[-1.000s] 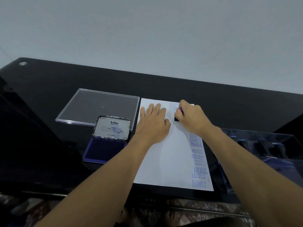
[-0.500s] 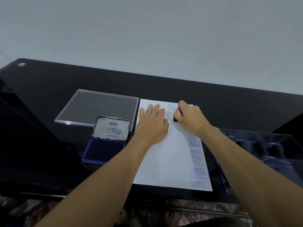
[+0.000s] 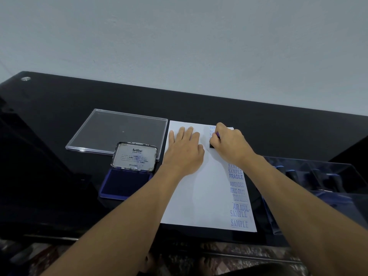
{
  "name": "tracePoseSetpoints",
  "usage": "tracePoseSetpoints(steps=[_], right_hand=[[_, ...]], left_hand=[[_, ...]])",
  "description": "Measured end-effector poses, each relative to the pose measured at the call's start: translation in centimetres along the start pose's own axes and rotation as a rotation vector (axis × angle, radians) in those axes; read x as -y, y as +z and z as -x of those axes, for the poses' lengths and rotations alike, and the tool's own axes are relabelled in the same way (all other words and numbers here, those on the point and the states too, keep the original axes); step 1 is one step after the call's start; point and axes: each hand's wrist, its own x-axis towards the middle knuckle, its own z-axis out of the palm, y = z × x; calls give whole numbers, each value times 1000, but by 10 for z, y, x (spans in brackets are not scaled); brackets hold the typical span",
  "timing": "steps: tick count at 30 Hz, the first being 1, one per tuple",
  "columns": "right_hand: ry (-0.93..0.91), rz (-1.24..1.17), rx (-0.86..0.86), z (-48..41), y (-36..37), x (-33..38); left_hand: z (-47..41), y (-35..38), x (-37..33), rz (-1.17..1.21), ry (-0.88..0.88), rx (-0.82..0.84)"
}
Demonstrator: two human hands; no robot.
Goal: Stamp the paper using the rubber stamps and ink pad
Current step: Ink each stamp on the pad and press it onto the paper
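Observation:
A white paper [image 3: 201, 196] lies on the black table, with several blue stamped words down its right side. My left hand [image 3: 184, 150] rests flat on the upper part of the sheet, fingers straight. My right hand [image 3: 231, 144] grips a black rubber stamp [image 3: 212, 145] and holds it down on the paper near the top right; most of the stamp is hidden under my fingers. The open blue ink pad [image 3: 126, 182] sits left of the paper, its Artline lid [image 3: 135, 157] standing up behind it.
A clear flat plastic lid [image 3: 117, 130] lies on the black table [image 3: 59, 108] behind the ink pad. At the right, a clear plastic box [image 3: 322, 180] holds several dark stamps. The table's front edge runs just below the paper.
Both hands stay in place on the paper; only the view has shifted slightly.

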Motion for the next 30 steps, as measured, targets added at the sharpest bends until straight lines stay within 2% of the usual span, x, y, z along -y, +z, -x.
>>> tracePoseSetpoints(steps=[14,20,30], right_hand=[[23,-51,60,-8,-10,-1],[55,-173,-80,-12,-37,-2],[54,-155,-80,-11,-48,-6]], left_hand=[[0,-2,0,26,-5,0],[0,-2,0,46,-21,21],[-1,-8,-2,83,-37,41]])
